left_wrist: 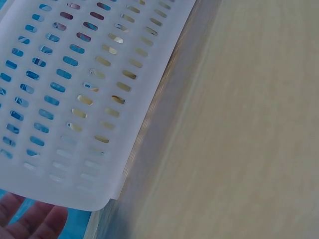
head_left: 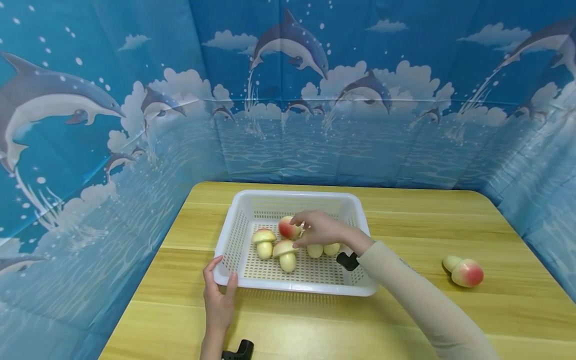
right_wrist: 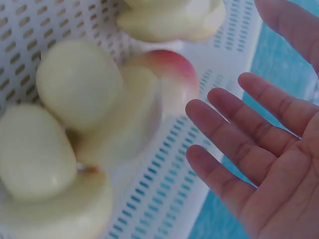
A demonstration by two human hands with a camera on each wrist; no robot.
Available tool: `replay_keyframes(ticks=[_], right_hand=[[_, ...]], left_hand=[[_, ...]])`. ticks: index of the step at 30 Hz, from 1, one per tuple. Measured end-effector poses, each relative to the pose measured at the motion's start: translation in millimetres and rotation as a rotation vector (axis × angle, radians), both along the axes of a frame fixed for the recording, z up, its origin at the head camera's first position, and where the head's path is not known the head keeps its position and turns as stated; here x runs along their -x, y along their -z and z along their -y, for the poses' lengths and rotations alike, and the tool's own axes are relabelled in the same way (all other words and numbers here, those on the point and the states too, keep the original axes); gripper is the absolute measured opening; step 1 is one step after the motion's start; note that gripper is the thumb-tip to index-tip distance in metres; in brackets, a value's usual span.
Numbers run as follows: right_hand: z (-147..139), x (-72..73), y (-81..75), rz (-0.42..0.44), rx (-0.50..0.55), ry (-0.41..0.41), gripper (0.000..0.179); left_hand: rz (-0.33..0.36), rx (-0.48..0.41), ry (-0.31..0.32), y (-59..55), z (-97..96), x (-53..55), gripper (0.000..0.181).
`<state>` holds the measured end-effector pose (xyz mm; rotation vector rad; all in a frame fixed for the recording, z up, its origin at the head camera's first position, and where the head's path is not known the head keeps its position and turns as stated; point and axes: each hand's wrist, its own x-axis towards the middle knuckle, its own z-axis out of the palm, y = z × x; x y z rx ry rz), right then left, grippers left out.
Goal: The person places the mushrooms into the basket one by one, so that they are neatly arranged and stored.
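Observation:
A white plastic basket [head_left: 306,287] with slotted walls stands on the table. My left hand [head_left: 219,300] grips its near left corner, thumb at the front and fingers along the left side. Over the basket my right hand [head_left: 321,229] hangs with fingers spread and nothing held, its palm showing in the right wrist view. Beneath and beside it are several toy mushrooms with pale stems: one with a red cap [head_left: 288,228] just past the fingertips, a yellowish mushroom [head_left: 264,243] at the left, another mushroom [head_left: 286,256] in front, and two partly hidden by the hand.
Another mushroom [head_left: 467,273] with a red cap lies on its side on the wooden table [head_left: 418,215], right of the basket. A blue curtain [head_left: 288,135] printed with dolphins hangs behind and along both sides. Each wrist wears a black camera mount [head_left: 347,261].

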<state>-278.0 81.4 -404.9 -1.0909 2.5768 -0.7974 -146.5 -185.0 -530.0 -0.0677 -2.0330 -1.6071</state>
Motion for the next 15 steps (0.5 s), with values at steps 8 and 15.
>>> replay_keyframes(ticks=[8,15], right_hand=[[-34,0.2,-15.4,-0.087,0.006,0.063,0.059],[-62,-2.5,-25.1,-0.106,0.039,0.135,0.061]], left_hand=[[0.001,0.001,-0.001,-0.6,0.0,0.7,0.051],[0.002,-0.005,-0.005,0.4,-0.5,2.0,0.050]])
